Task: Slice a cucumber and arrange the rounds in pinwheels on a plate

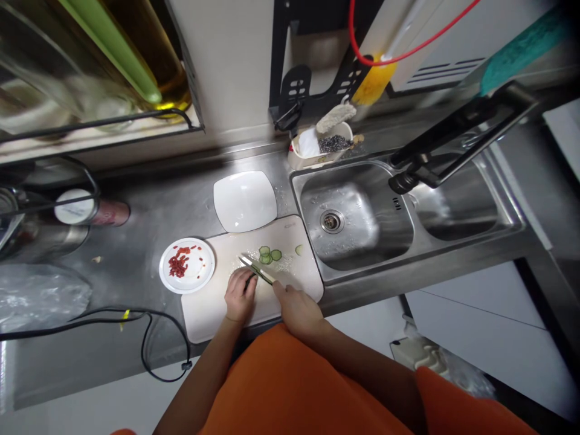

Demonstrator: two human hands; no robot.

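My right hand (299, 308) is closed round the handle of a small knife (254, 266), its blade pointing up and left over the cutting board (203, 326). Beside the blade, my left hand (240, 293) is curled on a dark green piece of cucumber (251, 279), mostly hidden under the fingers. Several thin cucumber slices (270, 255) lie on the board just beyond the knife, and one more slice sits apart to the right. Wet specks dot the board around them.
A white square plate (244, 199) touches the board's far edge. Left of it, a round white plate (206, 266) bears small red pieces. The steel sink (357, 211) with a black faucet (457, 145) lies right. A black cable (145, 338) loops at the counter's front left.
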